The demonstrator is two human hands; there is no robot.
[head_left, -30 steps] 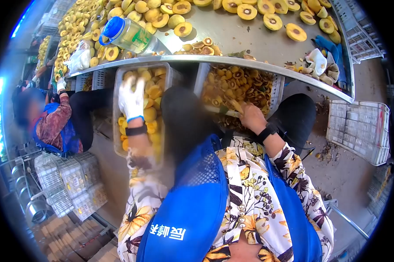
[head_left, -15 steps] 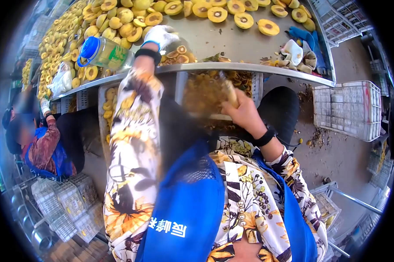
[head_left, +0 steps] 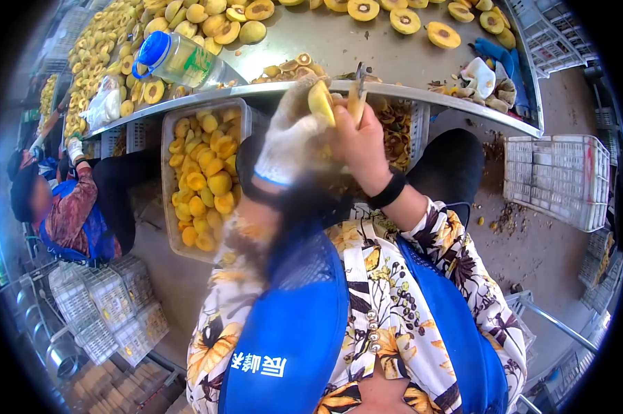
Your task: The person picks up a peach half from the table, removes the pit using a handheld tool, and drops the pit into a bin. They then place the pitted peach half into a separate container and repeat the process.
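Yellow peach half sits up in gloved left hand, near front edge of metal table. Left hand curls round it. Bare right hand grips small tool with pale handle and metal tip, close by fruit; cannot tell if they touch. Peach looks light and firm, likely wet and slippery where cut, easy to bruise. Best hold: round skin side, gentle squeeze, away from tip. Plastic tub with yellow fruit stands below table edge.

yellow fruit | apparently halved | tilted | pale-handled tool | beside fruit | tip forward
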